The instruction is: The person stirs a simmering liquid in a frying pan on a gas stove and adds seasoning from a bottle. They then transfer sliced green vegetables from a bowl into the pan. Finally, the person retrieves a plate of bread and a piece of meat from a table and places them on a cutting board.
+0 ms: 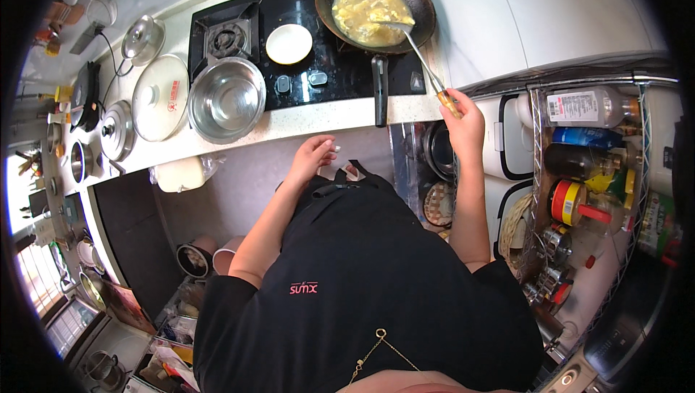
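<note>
My right hand [464,127] grips the amber-coloured handle of a metal spatula [421,56]. The spatula's blade rests in a dark wok [426,18] at the back right of the hob. Inside the wok are yellow egg pieces in a cloudy broth [369,12]. The wok's black handle [380,94] points toward me over the counter edge. My left hand [315,159] hangs before the counter, fingers curled. A small white bit [337,149] shows at its fingertips; whether it is held is unclear. Nearest to that hand on the counter is a steel basin [228,102].
The black gas hob [347,80] carries a small white dish [289,44] and a bare left burner [225,40]. Left of it lie a white lid [157,97], a steel lid [115,135] and a lidded pot [142,40]. A wire rack [537,148] with bottles and jars stands at right.
</note>
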Demonstrator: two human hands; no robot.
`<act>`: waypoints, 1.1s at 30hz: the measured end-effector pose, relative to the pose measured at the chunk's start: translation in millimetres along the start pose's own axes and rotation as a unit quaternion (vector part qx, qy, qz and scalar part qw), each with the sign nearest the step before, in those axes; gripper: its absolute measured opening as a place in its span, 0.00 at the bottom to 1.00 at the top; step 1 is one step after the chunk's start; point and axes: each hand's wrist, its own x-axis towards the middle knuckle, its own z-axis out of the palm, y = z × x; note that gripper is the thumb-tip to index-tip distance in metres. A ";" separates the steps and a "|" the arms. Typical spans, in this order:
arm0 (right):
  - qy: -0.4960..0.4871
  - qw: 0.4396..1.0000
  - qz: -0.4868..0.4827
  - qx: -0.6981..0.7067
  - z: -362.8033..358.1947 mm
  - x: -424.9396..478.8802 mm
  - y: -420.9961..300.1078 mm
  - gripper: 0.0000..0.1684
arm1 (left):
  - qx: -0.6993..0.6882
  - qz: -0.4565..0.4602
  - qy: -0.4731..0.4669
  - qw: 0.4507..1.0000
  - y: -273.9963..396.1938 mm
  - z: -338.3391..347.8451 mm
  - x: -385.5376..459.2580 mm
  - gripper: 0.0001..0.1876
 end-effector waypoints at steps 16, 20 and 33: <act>0.009 1.000 0.024 0.009 29.1 14.2 14.9 0.25 | -0.010 0.000 0.010 1.000 -4.0 -10.0 3.3 0.19; 0.017 1.000 0.008 -0.016 32.6 16.2 17.6 0.24 | -0.008 -0.002 0.003 1.000 -1.3 -10.5 4.4 0.18; -0.075 0.898 0.034 0.432 -5.0 12.6 -43.6 0.25 | 0.002 -0.003 0.002 1.000 2.5 -15.9 8.6 0.19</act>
